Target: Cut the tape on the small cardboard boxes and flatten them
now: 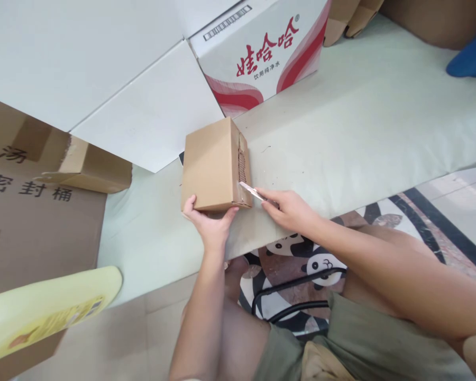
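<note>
A small brown cardboard box (208, 164) rests on the pale cloth surface (293, 148). Its right side has a taped seam, and a torn patch there bares the corrugated layer. My left hand (210, 222) grips the near end of the box, fingers on the left edge and thumb by the near right corner. In my right hand (287, 209) is a utility knife (253, 191), its blade pointing left with the tip at the taped side. Part of the knife's handle is hidden inside my fingers.
Behind the box stand white panels (146, 106) and a white-and-red water carton (262, 58). Large brown cartons (43, 227) line the left, with a pale yellow bottle (55, 307) in front. Something blue (472, 55) lies at far right. A black metal frame (297, 280) is below the surface's front edge.
</note>
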Tool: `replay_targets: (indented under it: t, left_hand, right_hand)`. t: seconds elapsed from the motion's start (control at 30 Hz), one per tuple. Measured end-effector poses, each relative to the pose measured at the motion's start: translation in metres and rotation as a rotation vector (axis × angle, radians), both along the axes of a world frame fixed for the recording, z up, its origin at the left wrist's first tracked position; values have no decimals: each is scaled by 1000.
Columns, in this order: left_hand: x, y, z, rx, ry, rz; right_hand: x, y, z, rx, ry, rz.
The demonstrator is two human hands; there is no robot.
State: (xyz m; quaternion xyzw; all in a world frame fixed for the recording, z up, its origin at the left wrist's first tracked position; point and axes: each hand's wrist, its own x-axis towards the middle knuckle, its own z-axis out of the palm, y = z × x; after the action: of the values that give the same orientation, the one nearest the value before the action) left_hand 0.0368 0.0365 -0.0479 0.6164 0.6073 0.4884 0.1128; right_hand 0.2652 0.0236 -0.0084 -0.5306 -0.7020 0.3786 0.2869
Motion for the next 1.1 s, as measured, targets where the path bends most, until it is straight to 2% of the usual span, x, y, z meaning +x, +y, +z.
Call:
replay_targets:
  t: [0.23, 0.67, 1.1]
  left_hand:
    - [-4, -1, -4, 24, 24, 29]
    - [-4, -2, -6, -11, 7, 11]
    - [4, -4, 0, 24, -63, -32]
  right_hand:
    - [12, 1, 0, -31, -166, -50]
    - [27, -5, 7, -60, -210, -137]
    - [13, -4, -7, -8, -112, -40]
